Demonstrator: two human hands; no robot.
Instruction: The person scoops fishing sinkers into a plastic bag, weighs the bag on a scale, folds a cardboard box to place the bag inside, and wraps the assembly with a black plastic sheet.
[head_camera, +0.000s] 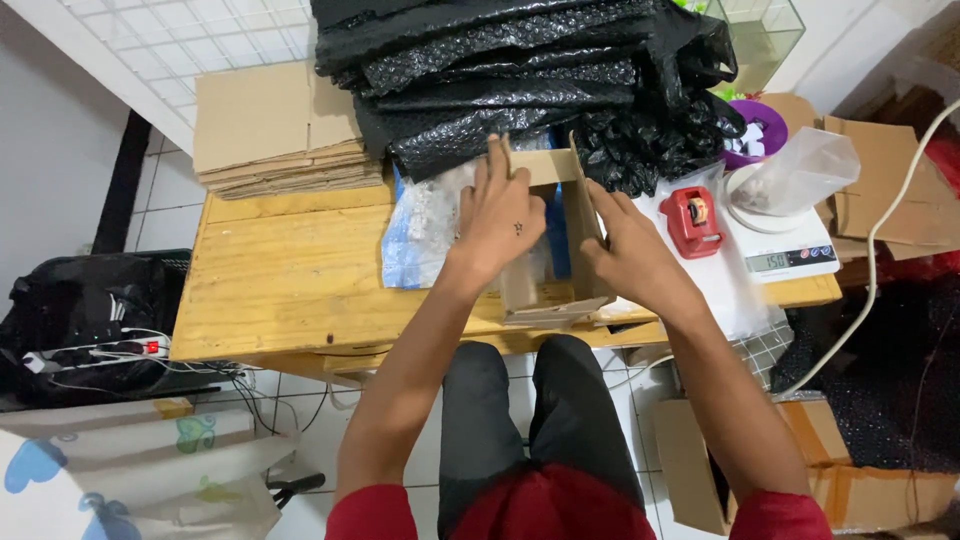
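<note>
A small brown cardboard box (560, 300) stands open near the front edge of the wooden table (290, 280). My left hand (500, 215) reaches into it from the left, fingers pressing the far flap (545, 165). My right hand (625, 245) grips the box's right wall. A clear plastic bag (425, 215) with pale contents lies under and to the left of the box. What lies inside the box is hidden by my hands.
A pile of black bubble wrap (510, 70) fills the table's back. Flat cardboard sheets (275, 130) are stacked at back left. A red tape dispenser (692, 220) and a white scale (785, 245) carrying a clear bag sit at right. Cardboard boxes (820, 470) stand on the floor.
</note>
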